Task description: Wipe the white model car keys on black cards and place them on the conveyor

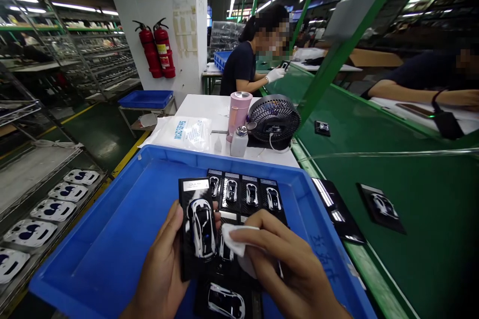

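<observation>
Model car [201, 228]: glossy white-and-black shell; mounting plaque [187, 269]: matt black; wiping cloth [234, 239]: soft white fabric, lightly creased; tray [93, 254]: smooth blue plastic, faint sheen; conveyor belt [392, 224]: smooth green, glossy under lights; fire extinguishers [160, 50]: glossy red-painted metal

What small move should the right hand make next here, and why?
Probably wipe the white cloth in the right hand across the model car, because the cloth is pinched just beside it, while the left hand steadies the black plaque above the blue tray.
</observation>
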A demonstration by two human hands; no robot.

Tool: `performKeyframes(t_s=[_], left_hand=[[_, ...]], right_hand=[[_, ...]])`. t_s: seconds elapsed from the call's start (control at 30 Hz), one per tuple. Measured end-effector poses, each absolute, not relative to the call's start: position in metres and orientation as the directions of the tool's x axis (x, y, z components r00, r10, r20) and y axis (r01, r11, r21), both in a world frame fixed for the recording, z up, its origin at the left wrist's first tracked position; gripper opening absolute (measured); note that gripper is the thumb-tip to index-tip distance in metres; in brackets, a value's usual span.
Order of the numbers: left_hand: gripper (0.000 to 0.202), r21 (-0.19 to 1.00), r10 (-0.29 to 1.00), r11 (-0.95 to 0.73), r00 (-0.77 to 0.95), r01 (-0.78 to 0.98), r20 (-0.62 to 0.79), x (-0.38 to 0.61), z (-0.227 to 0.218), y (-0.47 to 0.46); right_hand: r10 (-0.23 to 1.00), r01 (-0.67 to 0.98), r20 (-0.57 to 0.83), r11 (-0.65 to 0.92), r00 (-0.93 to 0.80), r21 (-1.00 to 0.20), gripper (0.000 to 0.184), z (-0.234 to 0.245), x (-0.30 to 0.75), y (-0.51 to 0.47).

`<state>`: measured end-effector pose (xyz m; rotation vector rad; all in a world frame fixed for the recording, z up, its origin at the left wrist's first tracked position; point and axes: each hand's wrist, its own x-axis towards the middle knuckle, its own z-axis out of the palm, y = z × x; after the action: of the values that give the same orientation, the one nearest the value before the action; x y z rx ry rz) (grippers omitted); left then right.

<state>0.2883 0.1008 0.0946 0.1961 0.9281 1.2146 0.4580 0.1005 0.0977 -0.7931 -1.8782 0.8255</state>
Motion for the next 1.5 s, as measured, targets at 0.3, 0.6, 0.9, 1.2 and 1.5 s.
performKeyframes(t_s=[0.3,0.6,0.9,1.2,1.5], left_hand=[[0.041,0.81,0.952,0.218,-0.063,-0.545,-0.299,0.293,0.096,0.096],[0.041,0.701,0.842,0.443,-0.01,-0.56,-0.54,0.292,0.098,0.095],[0.032,0.694,0.799,0.58,0.134,-0.425,-0.586,0.288,0.096,0.093],[0.034,0.67,0.707,0.691,0.447,-0.272,-0.548,0.273,0.097,0.093],[0.037,0.638,0.664,0.72,0.536,-0.272,-0.521,0.261,0.09,0.093]], right_hand=[[0.686,0.505,0.504,0.728,-0.526,-0.463,0.043,0.085,0.449,0.088],[0.732,0.321,0.566,0.678,-0.379,-0.662,0.038,0.097,0.463,0.107],[0.758,0.45,0.42,0.641,-0.5,-0.622,0.039,0.088,0.466,0.109],[0.761,0.342,0.291,0.552,-0.58,-0.76,0.034,0.1,0.476,0.117],[0.801,0.062,0.273,0.359,-0.533,-0.931,0.028,0.095,0.472,0.125]])
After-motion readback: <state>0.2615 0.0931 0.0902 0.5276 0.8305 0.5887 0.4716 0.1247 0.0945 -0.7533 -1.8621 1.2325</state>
